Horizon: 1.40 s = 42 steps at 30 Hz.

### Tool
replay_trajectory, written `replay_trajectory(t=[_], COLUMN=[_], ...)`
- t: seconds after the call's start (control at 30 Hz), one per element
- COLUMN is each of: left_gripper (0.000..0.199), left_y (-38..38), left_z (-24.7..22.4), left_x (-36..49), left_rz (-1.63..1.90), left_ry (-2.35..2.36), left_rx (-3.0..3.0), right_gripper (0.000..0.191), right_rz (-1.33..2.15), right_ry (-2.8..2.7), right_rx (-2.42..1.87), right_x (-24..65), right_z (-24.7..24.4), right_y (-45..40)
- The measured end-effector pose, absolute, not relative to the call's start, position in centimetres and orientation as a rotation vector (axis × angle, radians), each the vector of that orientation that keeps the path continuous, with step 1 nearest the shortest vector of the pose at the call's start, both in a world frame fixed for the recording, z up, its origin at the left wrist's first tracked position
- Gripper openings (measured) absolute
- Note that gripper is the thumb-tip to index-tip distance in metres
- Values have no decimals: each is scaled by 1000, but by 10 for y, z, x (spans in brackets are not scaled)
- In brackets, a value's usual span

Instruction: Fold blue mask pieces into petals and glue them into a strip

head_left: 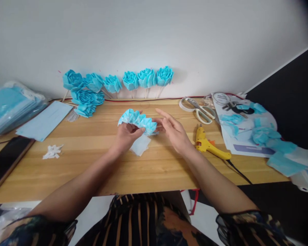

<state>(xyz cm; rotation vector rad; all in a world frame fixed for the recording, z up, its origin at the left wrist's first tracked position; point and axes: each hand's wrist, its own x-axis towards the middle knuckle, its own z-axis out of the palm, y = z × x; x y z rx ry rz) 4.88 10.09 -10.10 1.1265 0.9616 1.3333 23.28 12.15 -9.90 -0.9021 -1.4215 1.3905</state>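
A strip of light-blue pleated petals point(138, 119) is held above the middle of the table. My left hand point(127, 135) is closed on it, with the thumb in front and the other fingers partly hidden beneath. My right hand point(174, 131) is at the strip's right end, its index finger stretched out and its fingers apart. Some of its fingertips reach close to or touch that end; which one, I cannot tell. Just under the strip, a few pale-blue square sheets point(140, 145) lie on the wooden table point(154, 171).
Finished blue flowers on sticks point(130, 80) lean on the wall. At right are scissors point(204, 112), a tape roll point(187, 104), a yellow glue gun point(210, 145) with cord, and blue scraps point(261, 135). Leftward are a phone point(9, 162), white strips point(52, 152), a blue sheet point(45, 119) and bagged sheets point(10, 107).
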Motion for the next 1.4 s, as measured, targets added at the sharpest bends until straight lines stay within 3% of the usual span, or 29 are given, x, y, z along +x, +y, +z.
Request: replay_trajectory(t=[0.27, 0.47, 0.67, 0.93, 1.4], left_gripper=[82, 68, 78, 76, 66], left_y=[100, 97, 98, 98, 97], left_z=[-109, -103, -108, -106, -106], left_x=[52, 53, 53, 54, 53], left_rz=[1277, 1230, 1226, 1259, 1283], left_ry=[983, 945, 983, 924, 966], left_rx=[1145, 1207, 1203, 1186, 1157], right_gripper=[47, 38, 35, 58, 66], right_rz=[1293, 1158, 1173, 1295, 1132], right_ry=[-1500, -1514, -1521, -1596, -1717], right_rx=[-913, -980, -977, -959, -975], right_x=[229, 228, 229, 226, 230], right_z=[-99, -94, -95, -94, -95], right_y=[120, 118, 117, 115, 116])
